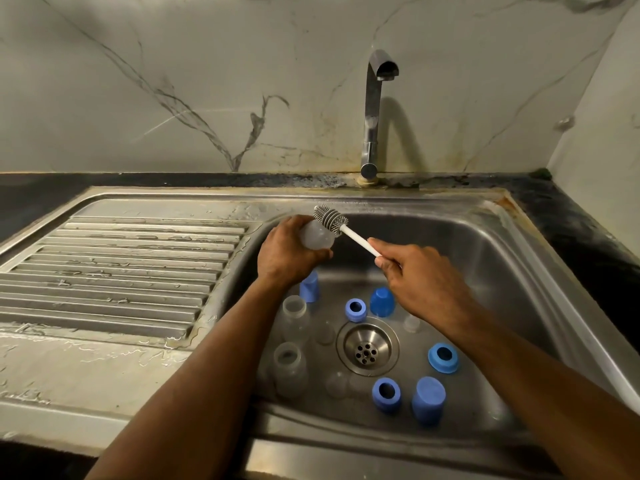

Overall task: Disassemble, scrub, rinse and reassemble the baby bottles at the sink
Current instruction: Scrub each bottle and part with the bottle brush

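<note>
Above a steel sink basin (485, 258), the left hand (289, 252) grips a clear plastic baby bottle (317, 234), its body mostly hidden by fingers. Right hand (420, 278) pinches a white-handled grey silicone brush (330, 218), its bristles against the bottle. Faint translucent teats (325, 332) by the drain (367, 346) are barely discernible among blue caps (428, 400).

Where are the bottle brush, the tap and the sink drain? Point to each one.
bottle brush (330, 220), head view, on its grey bristle head.
tap (372, 116), head view, on its upright chrome stem.
sink drain (367, 348), head view, on the perforated strainer.
</note>
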